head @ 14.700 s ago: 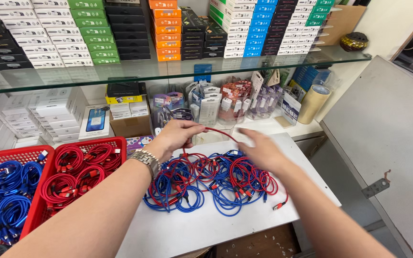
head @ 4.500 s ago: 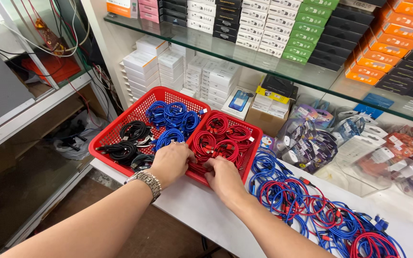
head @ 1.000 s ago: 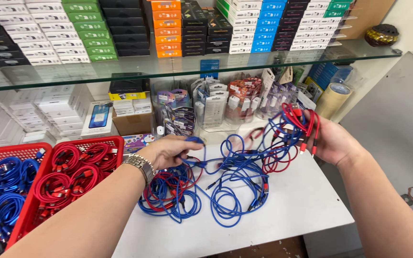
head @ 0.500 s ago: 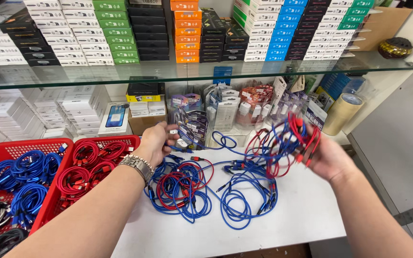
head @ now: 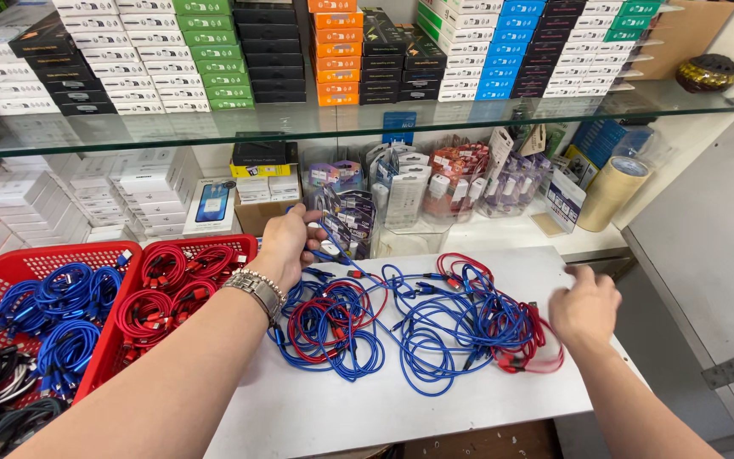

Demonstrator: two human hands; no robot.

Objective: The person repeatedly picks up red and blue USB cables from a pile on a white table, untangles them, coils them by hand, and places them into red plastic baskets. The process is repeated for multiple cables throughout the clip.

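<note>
The left hand (head: 286,242) was closed around a blue cable (head: 337,255), pinching it just above the table (head: 469,399); the fingertips were turned away, so the exact hold was hard to make out. That cable ran down into a tangle of blue and red cables (head: 418,319) sprawled across the white top. The right hand (head: 586,304) hovered open over the tangle's right edge, holding nothing. Beside them stood a red basket (head: 239,246) of coiled red cables.
</note>
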